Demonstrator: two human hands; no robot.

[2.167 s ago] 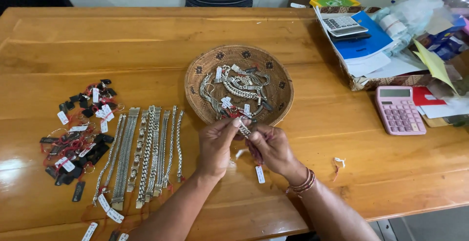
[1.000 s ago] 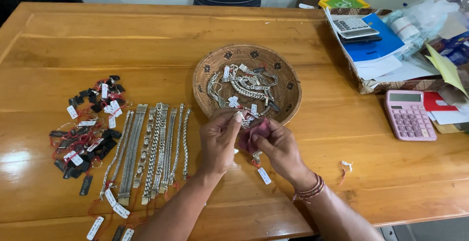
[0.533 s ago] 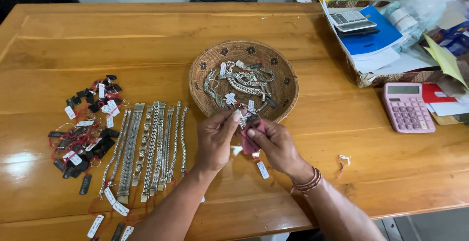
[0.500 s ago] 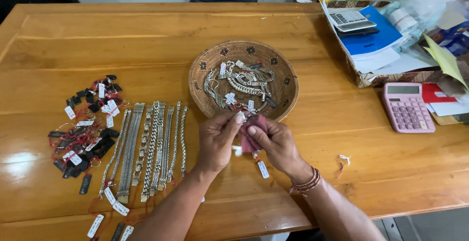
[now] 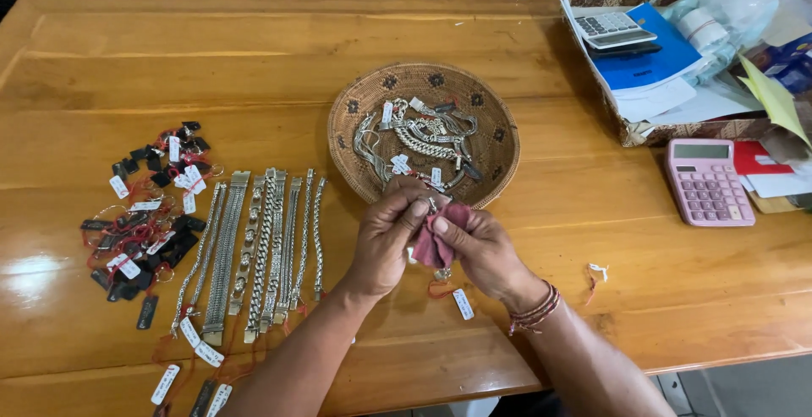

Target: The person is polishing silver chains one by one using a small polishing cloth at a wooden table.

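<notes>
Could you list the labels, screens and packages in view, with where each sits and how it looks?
Price tags: small white slips on red strings, at the bracelets' near ends.
Dangling tag: white, below the hands.
Pink calculator: right side, grey screen.
Grey calculator: on blue folder, far right.
Cardboard box: brown, under papers.

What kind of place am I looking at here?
Probably a jewellery shop's work table: tagged silver chains laid in a row, more piled in a woven basket, a pink calculator, and both hands rubbing one piece with a red cloth.
</notes>
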